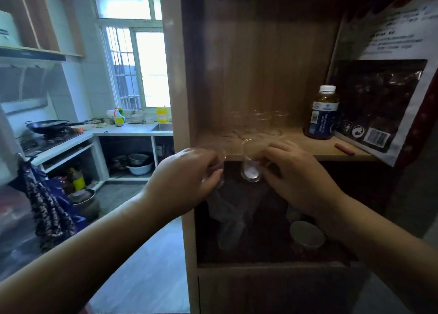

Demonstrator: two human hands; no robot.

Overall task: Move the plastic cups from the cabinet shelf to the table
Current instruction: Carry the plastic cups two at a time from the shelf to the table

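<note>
I face an open wooden cabinet. My right hand (pixel 294 171) grips a clear plastic cup (pixel 250 161) just in front of the shelf edge (pixel 315 153). My left hand (pixel 189 173) is closed around another clear cup (pixel 221 161), mostly hidden by the fingers. Both cups hang in front of the shelf's lip, side by side. Several more clear cups (pixel 260 122) stand in a cluster farther back on the shelf, faint against the wood. No table is in view.
A brown bottle with a white cap (pixel 322 113) and a large printed bag (pixel 384 93) fill the shelf's right side. The lower compartment holds a jar with a lid (pixel 307 234) and cloth. The kitchen counter (pixel 123 131), wok and window lie to the left.
</note>
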